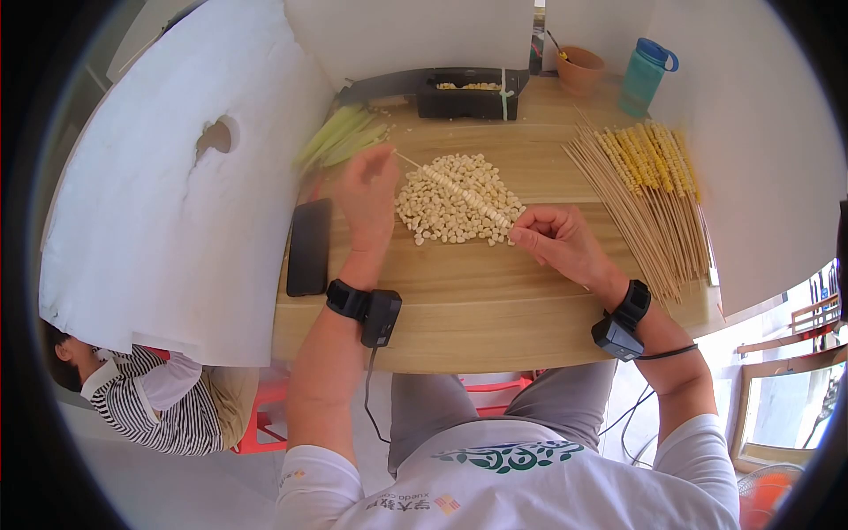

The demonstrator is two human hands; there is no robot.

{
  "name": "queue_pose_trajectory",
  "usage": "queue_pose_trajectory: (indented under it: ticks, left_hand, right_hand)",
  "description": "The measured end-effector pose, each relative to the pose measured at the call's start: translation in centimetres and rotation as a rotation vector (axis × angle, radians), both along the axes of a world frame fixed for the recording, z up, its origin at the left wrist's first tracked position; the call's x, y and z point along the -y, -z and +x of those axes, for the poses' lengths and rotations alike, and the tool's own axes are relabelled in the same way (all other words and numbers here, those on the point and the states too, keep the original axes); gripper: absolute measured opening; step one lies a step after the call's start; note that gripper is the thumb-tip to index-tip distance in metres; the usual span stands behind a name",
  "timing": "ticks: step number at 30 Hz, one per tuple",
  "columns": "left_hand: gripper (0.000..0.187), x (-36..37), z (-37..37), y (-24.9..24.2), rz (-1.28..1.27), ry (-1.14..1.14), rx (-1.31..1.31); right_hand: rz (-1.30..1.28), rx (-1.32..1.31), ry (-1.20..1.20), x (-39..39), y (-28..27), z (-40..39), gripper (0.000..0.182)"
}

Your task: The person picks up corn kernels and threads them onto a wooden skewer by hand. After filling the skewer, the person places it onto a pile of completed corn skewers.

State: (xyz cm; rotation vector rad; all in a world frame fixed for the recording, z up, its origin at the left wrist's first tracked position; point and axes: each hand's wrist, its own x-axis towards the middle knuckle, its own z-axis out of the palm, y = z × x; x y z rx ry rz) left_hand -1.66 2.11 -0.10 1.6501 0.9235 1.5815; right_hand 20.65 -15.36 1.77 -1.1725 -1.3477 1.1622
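Note:
A thin wooden skewer threaded with pale corn kernels slants over a pile of loose kernels. My right hand pinches it at the lower end of the kernel row. At the bare upper tip is my left hand, slightly blurred, fingers curled together with the fingertips right at the stick. What those fingers hold, if anything, I cannot make out. The pile spreads on the wooden table between both hands.
Bare sticks and kernel-covered skewers lie right. A black phone and green husks are left. A black box, clay pot and blue bottle stand behind. White panels enclose the table; a person sits beyond the left panel.

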Motion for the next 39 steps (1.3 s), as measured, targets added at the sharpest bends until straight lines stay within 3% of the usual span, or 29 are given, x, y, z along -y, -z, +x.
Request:
queue_pose_trajectory:
  ticks: [12,20,35,39]
  left_hand:
    - [0.016,0.7,0.3,-0.4,-0.022,-0.014,-0.001]
    - [0.015,1.5,1.0,-0.8,-0.092,0.099,0.157]
    - [0.02,3.2,1.7,-0.8,-0.042,0.198,0.006]
    - [0.019,3.4,1.9,-0.8,-0.076,0.238,0.113]
  right_hand:
    - [-0.003,-0.027,-0.005,0.0,-0.1,0.1,0.015]
    - [-0.013,-0.043,-0.009,0.1,-0.5,0.1,0.016]
    - [-0.036,-0.072,-0.012,0.0,-0.7,0.2,0.017]
    - [-0.05,-0.082,0.008,-0.1,-0.7,0.2,0.019]
